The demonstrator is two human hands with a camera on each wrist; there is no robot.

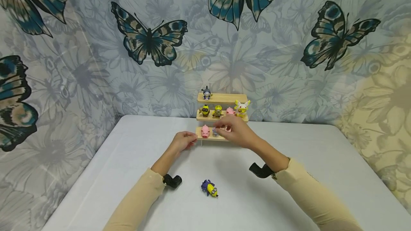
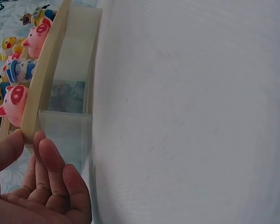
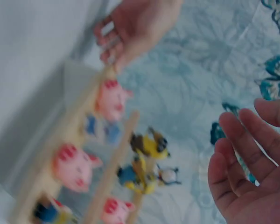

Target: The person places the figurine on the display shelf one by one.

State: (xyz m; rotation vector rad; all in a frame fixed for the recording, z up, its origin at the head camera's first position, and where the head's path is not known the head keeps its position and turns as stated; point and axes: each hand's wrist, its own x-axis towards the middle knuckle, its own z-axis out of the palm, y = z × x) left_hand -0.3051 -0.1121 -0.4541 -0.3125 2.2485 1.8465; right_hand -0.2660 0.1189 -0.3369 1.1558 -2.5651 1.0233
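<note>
A three-tier wooden display shelf point(image 1: 229, 98) holds small toy figures. My left hand point(image 1: 183, 141) pinches the left end of its lowest board point(image 2: 47, 70) between thumb and fingertips. On that board a pink pig figure point(image 2: 15, 103) is nearest the hand, followed by a blue-and-white figure point(image 2: 19, 70), a second pink pig point(image 3: 74, 167) and a minion figure point(image 3: 46, 210). My right hand point(image 1: 236, 129) hovers in front of the shelf, hiding part of the lower tiers in the head view. Its fingers point(image 3: 242, 140) are loosely bent with nothing between them.
A purple-and-yellow minion figure point(image 1: 210, 188) lies on the white table point(image 1: 135, 195) in front of the shelf. The middle tier carries several figures, including a yellow-and-white one point(image 1: 241, 108); a dark-hatted figure point(image 1: 207, 93) stands on top. A butterfly-print backdrop point(image 1: 273, 81) rises behind.
</note>
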